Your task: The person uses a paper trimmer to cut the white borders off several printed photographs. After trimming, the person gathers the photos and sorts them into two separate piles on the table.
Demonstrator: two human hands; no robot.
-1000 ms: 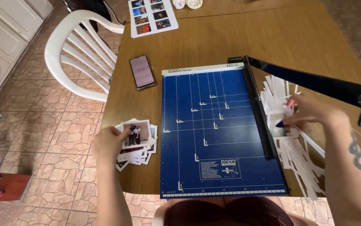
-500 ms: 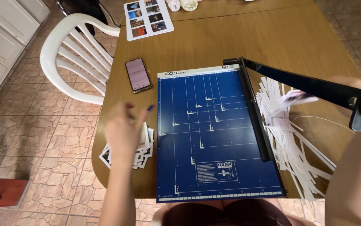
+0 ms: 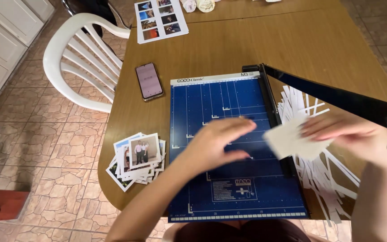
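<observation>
Pinching a blurred white card, right hand nears the spread-fingered left hand.

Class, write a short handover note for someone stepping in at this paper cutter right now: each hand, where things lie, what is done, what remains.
Right hand holds a white card beside the raised cutter arm.
Left hand is open above the blue cutter board, holding nothing.
Done: a stack of cut photos lies left of the board; white paper strips are piled to its right.
Left: an uncut photo sheet lies at the table's far edge.
</observation>
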